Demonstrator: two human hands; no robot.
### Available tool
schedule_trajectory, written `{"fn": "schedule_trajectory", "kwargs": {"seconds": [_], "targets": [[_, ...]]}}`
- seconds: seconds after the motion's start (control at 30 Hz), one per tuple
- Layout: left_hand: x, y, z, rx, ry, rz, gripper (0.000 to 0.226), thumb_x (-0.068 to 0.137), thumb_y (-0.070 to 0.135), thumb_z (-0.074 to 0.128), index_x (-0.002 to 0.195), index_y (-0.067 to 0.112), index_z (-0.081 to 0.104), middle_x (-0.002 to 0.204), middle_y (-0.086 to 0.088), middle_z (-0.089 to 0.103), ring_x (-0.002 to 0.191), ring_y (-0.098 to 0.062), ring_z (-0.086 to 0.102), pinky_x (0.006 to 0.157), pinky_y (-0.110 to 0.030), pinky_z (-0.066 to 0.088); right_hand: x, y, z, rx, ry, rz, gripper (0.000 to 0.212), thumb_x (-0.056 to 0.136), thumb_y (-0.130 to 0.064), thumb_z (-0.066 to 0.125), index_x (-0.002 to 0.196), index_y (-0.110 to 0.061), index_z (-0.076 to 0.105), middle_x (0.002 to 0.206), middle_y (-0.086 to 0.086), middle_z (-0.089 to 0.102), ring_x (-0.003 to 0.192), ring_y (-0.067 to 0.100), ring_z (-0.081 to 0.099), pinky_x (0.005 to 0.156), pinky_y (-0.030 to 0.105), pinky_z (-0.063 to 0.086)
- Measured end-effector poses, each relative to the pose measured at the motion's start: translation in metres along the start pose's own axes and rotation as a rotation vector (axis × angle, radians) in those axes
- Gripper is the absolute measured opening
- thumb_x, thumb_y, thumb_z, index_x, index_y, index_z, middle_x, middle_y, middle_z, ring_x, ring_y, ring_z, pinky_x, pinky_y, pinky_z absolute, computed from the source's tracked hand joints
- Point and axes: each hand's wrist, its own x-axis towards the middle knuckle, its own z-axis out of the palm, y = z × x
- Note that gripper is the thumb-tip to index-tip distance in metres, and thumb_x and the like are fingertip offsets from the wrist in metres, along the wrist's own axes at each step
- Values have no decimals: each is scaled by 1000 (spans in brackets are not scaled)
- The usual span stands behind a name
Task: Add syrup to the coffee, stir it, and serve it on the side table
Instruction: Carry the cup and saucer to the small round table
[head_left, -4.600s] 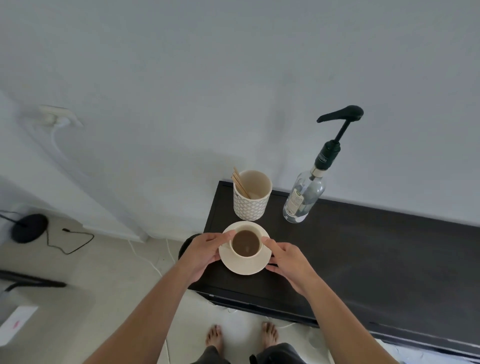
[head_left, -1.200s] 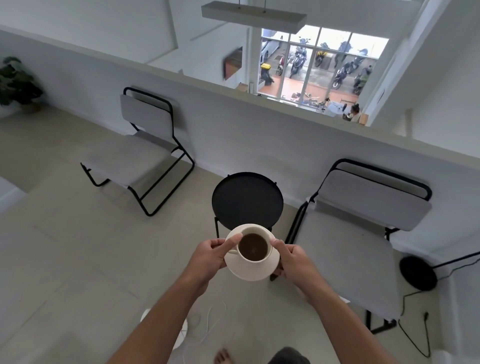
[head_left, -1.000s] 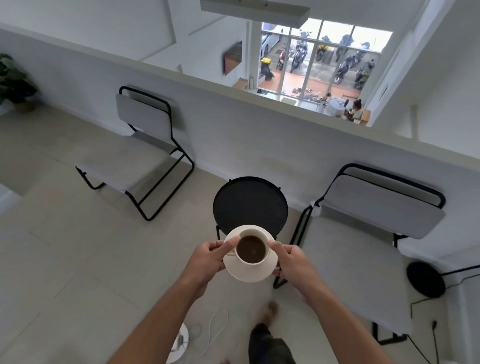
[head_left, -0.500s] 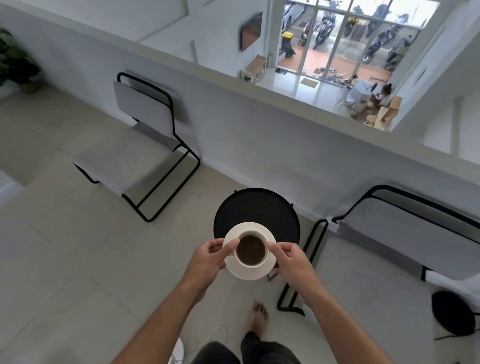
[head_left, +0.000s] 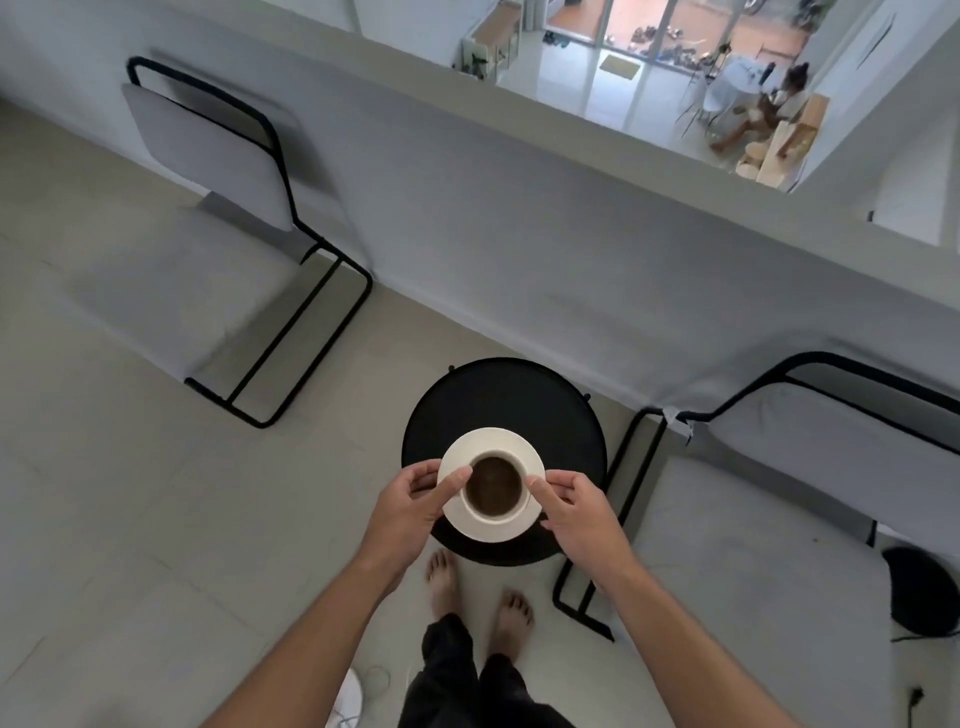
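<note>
Pale floor tiles (head_left: 156, 519) surround a round black table (head_left: 519, 405) set between two grey chairs by a low wall. Both hands, left (head_left: 410, 512) and right (head_left: 579, 514), pinch the saucer (head_left: 491, 441) edges; the cup (head_left: 493, 487) sits between their fingertips, above the table.

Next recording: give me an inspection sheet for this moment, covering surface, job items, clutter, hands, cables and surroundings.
Surface: round black side table, top bare beyond the saucer.
Job's things: cup of coffee upright on a white saucer, over the table's near part; contact with the table cannot be told.
Clutter: nothing seen on the table.
Hands: left hand and right hand each pinch the saucer's rim.
Cables: white cable on the floor by the feet.
Surroundings: grey chair to the left, another grey chair to the right, low wall behind.
</note>
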Motion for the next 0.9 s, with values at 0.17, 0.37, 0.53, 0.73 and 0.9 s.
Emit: {"fn": "schedule_trajectory", "kwargs": {"seconds": [0.17,0.37,0.53,0.73,0.9], "targets": [[74,-26,5,12,-24,-41,85,67,73,98,135,28,77,128,8,85,123,-10,80,111,-39,63,69,24,10,21,-8,22,57,99,-56,81,141,-20,66,128,-7,79,120,10,76,114,48,61],[143,-56,15,-13,-51,-115,75,71,56,99,135,25,77,127,7,86,123,-12,81,116,-44,62,134,56,23,31,-46,37,8,105,-40,78,112,-44,75,110,-16,86,104,-3,80,107,37,63],[192,-77,22,42,-75,-130,75,72,61,99,135,26,78,124,8,87,119,-12,82,117,-48,62,181,81,31,-4,-51,30,11,108,-38,75,108,-48,77,106,-23,86,105,-4,78,111,45,62],[240,-93,29,70,-110,-133,71,73,59,99,133,26,79,122,6,87,119,-13,82,117,-47,62,221,107,42,21,-1,20,15,99,-60,75,112,-56,82,134,-16,74,124,15,75,111,47,63],[267,-104,33,165,-78,-137,86,66,79,96,136,32,78,136,7,80,122,-9,79,117,-42,61,239,125,49,125,-4,81,35,103,-48,78,132,-30,84,137,-3,75,118,17,80,94,36,71]]}}
